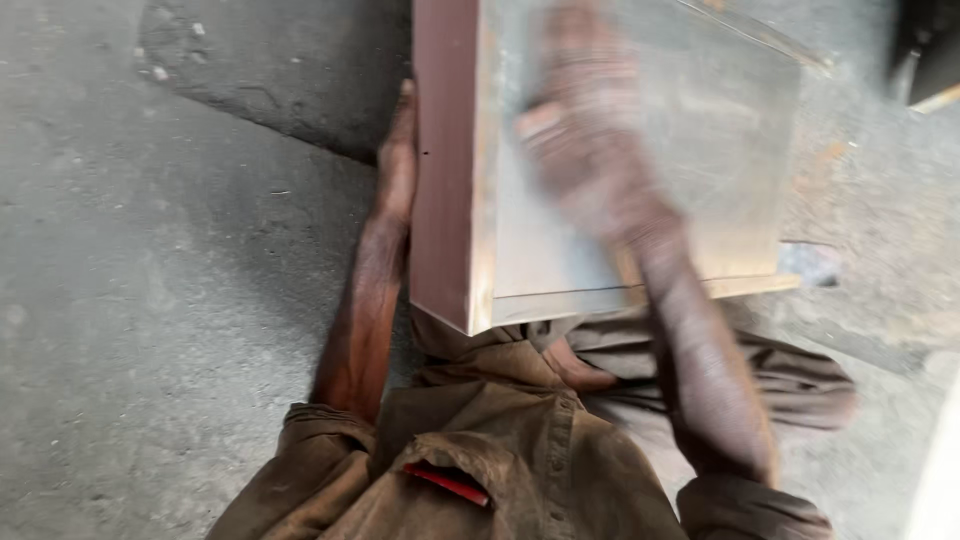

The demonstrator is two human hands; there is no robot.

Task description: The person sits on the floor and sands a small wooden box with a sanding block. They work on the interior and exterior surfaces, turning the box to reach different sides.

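Note:
A box-like wooden piece (690,150) with a pale top face and a reddish-brown left side (445,160) rests in front of me on the floor, close to my lap. My left hand (397,160) lies flat against that reddish side, steadying it. My right hand (570,130) is over the pale top face, heavily blurred; it seems to press on the surface, and whether it holds anything I cannot tell.
Rough grey concrete floor (150,280) spreads to the left, with a darker patch (280,70) at the top. A dark object (935,55) sits at the top right corner. My brown shirt (500,470) and folded legs fill the bottom.

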